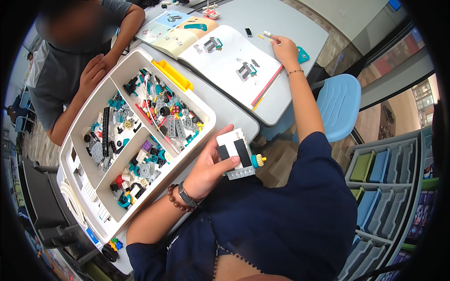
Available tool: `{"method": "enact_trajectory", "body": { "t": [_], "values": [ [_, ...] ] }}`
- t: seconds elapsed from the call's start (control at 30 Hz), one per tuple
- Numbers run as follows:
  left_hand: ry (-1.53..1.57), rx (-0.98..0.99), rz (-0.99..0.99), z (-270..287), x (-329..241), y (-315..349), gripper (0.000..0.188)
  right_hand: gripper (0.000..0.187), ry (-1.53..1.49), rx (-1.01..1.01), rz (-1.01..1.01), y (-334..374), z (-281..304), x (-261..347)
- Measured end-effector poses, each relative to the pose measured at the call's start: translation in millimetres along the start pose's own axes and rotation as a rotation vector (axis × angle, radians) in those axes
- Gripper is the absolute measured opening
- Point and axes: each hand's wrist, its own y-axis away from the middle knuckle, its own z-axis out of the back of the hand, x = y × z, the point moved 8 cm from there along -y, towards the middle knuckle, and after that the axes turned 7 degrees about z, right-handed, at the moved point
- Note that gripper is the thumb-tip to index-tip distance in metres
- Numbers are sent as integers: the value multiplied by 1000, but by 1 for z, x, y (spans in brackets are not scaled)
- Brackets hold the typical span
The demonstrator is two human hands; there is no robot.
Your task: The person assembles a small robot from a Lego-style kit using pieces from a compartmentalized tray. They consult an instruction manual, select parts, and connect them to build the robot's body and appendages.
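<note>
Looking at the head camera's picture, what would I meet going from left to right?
Person in grey → yellow latch → white-and-black brick model in the left hand → right hand → light-blue chair back → upper blue bin.

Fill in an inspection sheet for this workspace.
Surface: grey tables bearing an open illustrated booklet and a white sorting tray of mixed bricks.
Work pieces: white-and-black brick assembly with a yellow knob, off the table.
Clutter: loose black piece and teal piece near the right hand.
Hands: left hand grips the assembly; right hand's grip unclear.
Cables: white cable-like loop by the tray.
Surroundings: light-blue chair, shelving with bins, another person.
</note>
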Motion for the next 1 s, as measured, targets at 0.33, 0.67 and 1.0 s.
{"method": "enact_trajectory", "body": {
  "t": [0.33,0.67,1.0],
  "values": [
    [-25,34,-37,1,5,1,63,18,61,104,182,-44,-50,21],
    [-71,10,-21,6,7,8,59,15,-448,90,375,-9,2,128],
    [-248,-10,-20,-4,4,13,68,20,-602,431,1084,113,63,309]
  ]
}}
